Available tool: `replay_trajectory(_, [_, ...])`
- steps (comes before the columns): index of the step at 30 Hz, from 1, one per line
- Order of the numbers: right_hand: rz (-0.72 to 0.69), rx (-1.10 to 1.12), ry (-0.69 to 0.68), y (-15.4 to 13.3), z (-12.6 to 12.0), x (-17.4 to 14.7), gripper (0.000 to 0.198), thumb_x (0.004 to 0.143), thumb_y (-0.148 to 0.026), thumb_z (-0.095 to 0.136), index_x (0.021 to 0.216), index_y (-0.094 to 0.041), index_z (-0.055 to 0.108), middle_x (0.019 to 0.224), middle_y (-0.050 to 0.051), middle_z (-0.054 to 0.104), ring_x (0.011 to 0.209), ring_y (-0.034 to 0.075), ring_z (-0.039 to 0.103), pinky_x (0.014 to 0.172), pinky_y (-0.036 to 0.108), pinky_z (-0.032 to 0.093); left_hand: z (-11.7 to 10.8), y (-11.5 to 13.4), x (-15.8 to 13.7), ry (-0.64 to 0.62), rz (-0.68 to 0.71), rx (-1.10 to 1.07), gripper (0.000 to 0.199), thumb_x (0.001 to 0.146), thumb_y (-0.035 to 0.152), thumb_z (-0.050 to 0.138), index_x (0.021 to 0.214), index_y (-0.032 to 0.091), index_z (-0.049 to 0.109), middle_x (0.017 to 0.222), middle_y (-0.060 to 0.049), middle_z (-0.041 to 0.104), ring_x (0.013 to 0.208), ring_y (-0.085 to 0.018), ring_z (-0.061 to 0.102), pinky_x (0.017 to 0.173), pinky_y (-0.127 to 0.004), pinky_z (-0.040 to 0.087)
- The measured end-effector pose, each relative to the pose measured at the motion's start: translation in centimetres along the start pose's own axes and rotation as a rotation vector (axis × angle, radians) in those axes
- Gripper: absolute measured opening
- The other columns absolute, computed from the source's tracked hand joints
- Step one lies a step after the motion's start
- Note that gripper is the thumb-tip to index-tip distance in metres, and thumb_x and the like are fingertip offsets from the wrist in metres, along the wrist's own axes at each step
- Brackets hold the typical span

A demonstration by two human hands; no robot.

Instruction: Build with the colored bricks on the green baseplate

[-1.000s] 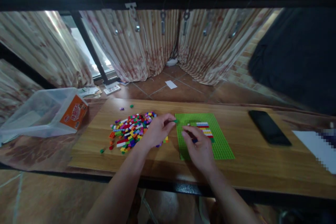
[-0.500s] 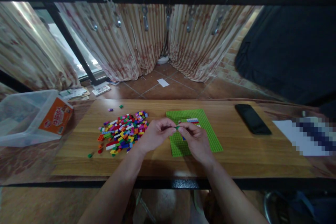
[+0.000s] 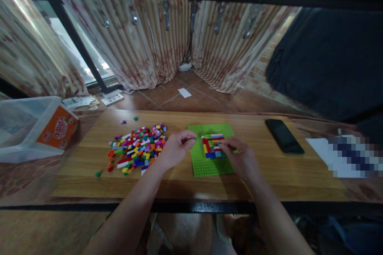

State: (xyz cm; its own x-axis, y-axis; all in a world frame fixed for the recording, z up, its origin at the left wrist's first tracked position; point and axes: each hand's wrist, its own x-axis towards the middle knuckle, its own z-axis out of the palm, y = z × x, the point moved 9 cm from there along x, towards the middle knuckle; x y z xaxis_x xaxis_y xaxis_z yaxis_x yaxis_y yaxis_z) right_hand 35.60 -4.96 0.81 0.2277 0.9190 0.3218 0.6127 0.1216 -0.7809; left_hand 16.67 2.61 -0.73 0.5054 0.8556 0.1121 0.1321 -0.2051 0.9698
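Note:
My right hand (image 3: 241, 157) is over a small structure of coloured toy bricks (image 3: 211, 154), its fingertips pinched on a small green brick (image 3: 218, 144). The structure, with red, blue, yellow and white bricks round its sides, stands on a light green studded baseplate (image 3: 199, 167). My right hand hides part of its right side. Above the baseplate's left edge hovers my left hand (image 3: 176, 149), thumb and forefinger brought together with nothing visible in them. Left of that hand lies a pile of loose coloured bricks (image 3: 139, 149).
A few stray bricks, such as a green one (image 3: 98, 174), lie around the pile on the wooden tabletop (image 3: 179, 187). A clear plastic bin (image 3: 26, 127) with an orange label stands at far left. On the right are a black phone (image 3: 285, 136) and white paper (image 3: 318, 151).
Both hands held the green brick together over the baseplate. Now they are apart: the right has carried it right onto the brick structure, while the left has let go and drawn slightly left.

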Motion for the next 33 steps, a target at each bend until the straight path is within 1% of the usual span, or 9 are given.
replay_trajectory(4, [-0.084,-0.086,-0.045,-0.5,1.2,-0.3,0.018,0.087,-0.034,0.059,0.087,-0.025,0.074,0.093,0.005,0.067,0.09,0.02,0.063,0.083,0.038,0.051,0.7,0.0,-0.2,-0.025,0.014,0.11,0.012,0.082,0.024,0.057,0.087,0.018,0.066,0.073,0.001,0.065,0.066,-0.012,0.057,0.064,-0.023,0.044])
replay_trajectory(8, [-0.134,-0.162,-0.094,-0.6,2.1,-0.3,0.013,0.085,-0.03,0.063,0.085,-0.026,0.075,0.094,0.004,0.066,0.092,0.021,0.062,0.086,0.04,0.049,1.1,0.4,-0.4,-0.046,0.028,0.179,0.011,0.083,0.022,0.057,0.086,0.019,0.068,0.073,0.001,0.067,0.068,-0.013,0.059,0.066,-0.023,0.044])
replay_trajectory(10, [-0.136,-0.184,-0.093,-0.5,2.2,-0.3,0.012,0.084,-0.029,0.064,0.084,-0.025,0.075,0.094,0.005,0.065,0.092,0.021,0.061,0.086,0.041,0.049,1.2,0.5,-0.4,-0.054,0.032,0.19,0.012,0.083,0.022,0.056,0.087,0.019,0.068,0.075,0.0,0.067,0.07,-0.013,0.06,0.066,-0.023,0.045])
replay_trajectory(18, [-0.1,-0.213,-0.054,-0.2,2.3,-0.3,0.01,0.081,-0.031,0.067,0.082,-0.027,0.076,0.094,0.005,0.064,0.091,0.022,0.06,0.084,0.043,0.049,1.4,0.2,-0.4,-0.074,0.035,0.208,0.013,0.084,0.02,0.055,0.087,0.019,0.068,0.074,0.001,0.068,0.068,-0.013,0.059,0.065,-0.023,0.045])
replay_trajectory(22, [-0.078,-0.206,-0.021,-0.3,2.2,-0.3,0.011,0.08,-0.03,0.068,0.084,-0.025,0.076,0.093,0.006,0.065,0.091,0.022,0.06,0.083,0.042,0.049,1.6,0.2,-0.5,-0.084,0.042,0.225,0.015,0.084,0.018,0.054,0.088,0.018,0.068,0.074,0.001,0.067,0.067,-0.013,0.058,0.064,-0.023,0.044])
replay_trajectory(25, [-0.032,-0.155,-0.006,0.1,1.9,-0.3,0.014,0.079,-0.032,0.067,0.087,-0.024,0.075,0.093,0.005,0.065,0.088,0.022,0.062,0.081,0.041,0.05,1.5,0.4,-0.5,-0.081,0.039,0.234,0.016,0.085,0.017,0.052,0.089,0.018,0.068,0.074,0.001,0.067,0.068,-0.013,0.058,0.064,-0.023,0.043])
replay_trajectory(29, [0.047,-0.056,-0.037,0.8,1.8,-0.2,0.017,0.079,-0.034,0.065,0.088,-0.022,0.073,0.098,0.006,0.065,0.084,0.02,0.063,0.079,0.038,0.052,1.5,0.6,-0.5,-0.08,0.032,0.269,0.016,0.085,0.015,0.052,0.088,0.017,0.068,0.076,0.0,0.068,0.07,-0.013,0.059,0.067,-0.023,0.043])
replay_trajectory(33, [0.059,-0.065,-0.013,1.0,1.6,-0.2,0.015,0.077,-0.032,0.065,0.085,-0.022,0.072,0.098,0.007,0.065,0.087,0.021,0.063,0.082,0.039,0.052,1.6,0.7,-0.5,-0.077,0.038,0.3,0.017,0.085,0.013,0.051,0.089,0.016,0.068,0.077,0.0,0.068,0.069,-0.012,0.059,0.066,-0.023,0.043])
